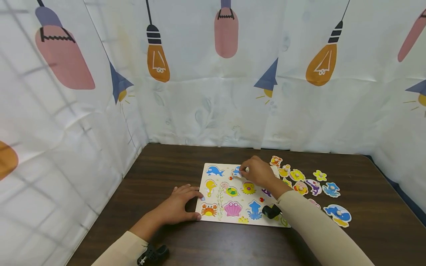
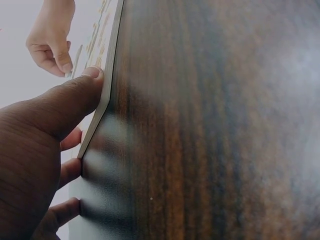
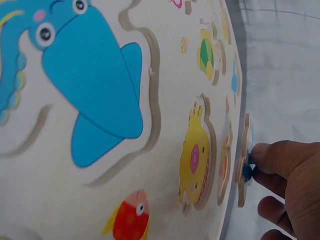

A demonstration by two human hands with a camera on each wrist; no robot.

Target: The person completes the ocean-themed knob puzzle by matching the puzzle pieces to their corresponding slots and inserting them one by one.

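Right hand point(image 1: 257, 171): pinching blue-knobbed piece point(image 3: 242, 162) near board's point(image 1: 229, 219) far edge, tilt risking jamming. Left hand point(image 1: 178, 207), unclenched: pressing left edge.

Noted white curtain point(image 1: 183, 107) behind and down both sides, creased, printed with orange bulbs point(image 1: 158, 63), pink lamps point(image 1: 226, 38) and blue lamps point(image 1: 268, 75). Made out faint leaf sprigs point(image 1: 199, 117) low at back, faint grid lines on left face. Below, saw brown wood-grain table point(image 1: 169, 166), with dark strip point(image 1: 399, 190) past right edge.
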